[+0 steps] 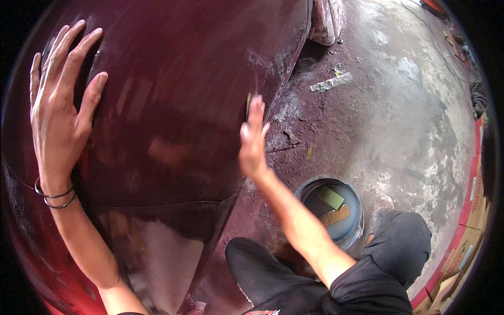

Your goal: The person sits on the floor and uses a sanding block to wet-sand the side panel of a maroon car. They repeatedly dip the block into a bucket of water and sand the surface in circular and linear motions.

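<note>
A dark maroon car body panel [173, 105], glossy and wet-looking with pale smears, fills the left and middle of the head view. My left hand [60, 113] rests on its far-left side, fingers stretched and spread, holding nothing; two dark bands circle that wrist. Close to the panel's right edge, my right hand [253, 144] presses a thin flat pad [248, 106] against the surface. Only a narrow strip of the pad shows beyond the fingers, and the hand is slightly blurred.
A grey-blue bucket [359, 202] stands right of my right forearm, with a green block [331, 198] and a tan block [335, 215] inside. Silver tape [331, 82] lies on the stained concrete floor. Cardboard boxes [467, 236] line the right, below a coiled cable [478, 98].
</note>
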Available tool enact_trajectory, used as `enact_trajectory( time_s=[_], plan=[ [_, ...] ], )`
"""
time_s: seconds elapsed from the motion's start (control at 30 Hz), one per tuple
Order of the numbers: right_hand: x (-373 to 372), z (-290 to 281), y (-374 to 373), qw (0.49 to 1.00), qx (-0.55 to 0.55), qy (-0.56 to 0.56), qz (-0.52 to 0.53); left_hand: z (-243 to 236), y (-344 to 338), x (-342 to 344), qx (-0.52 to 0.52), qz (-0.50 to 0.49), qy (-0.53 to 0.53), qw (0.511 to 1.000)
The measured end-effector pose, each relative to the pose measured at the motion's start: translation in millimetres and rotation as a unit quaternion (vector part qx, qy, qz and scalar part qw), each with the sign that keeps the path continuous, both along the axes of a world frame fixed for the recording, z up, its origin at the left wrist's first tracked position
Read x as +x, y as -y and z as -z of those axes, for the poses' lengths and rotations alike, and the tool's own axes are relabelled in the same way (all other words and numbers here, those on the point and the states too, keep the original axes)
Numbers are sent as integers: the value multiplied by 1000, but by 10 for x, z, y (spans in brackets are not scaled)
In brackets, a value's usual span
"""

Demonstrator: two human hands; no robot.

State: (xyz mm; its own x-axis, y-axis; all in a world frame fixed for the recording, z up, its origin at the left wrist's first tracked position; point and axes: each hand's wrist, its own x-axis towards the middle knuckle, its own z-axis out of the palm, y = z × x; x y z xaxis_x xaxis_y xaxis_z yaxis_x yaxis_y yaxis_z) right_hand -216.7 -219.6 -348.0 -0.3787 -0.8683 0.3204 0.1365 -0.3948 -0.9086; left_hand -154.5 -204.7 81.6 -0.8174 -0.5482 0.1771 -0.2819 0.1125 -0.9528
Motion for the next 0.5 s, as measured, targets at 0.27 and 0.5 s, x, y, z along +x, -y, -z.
enact_trajectory(
  time_s=[0.27, 0.5],
  plan=[
    [-396, -244, 728, 999, 22, 16, 27, -91, -4, 49, -12, -47, 30, 998],
    [-1015, -190, 1368, 996, 35, 10, 85, -48, 17, -113, 25, -46, -1, 999]
  ],
)
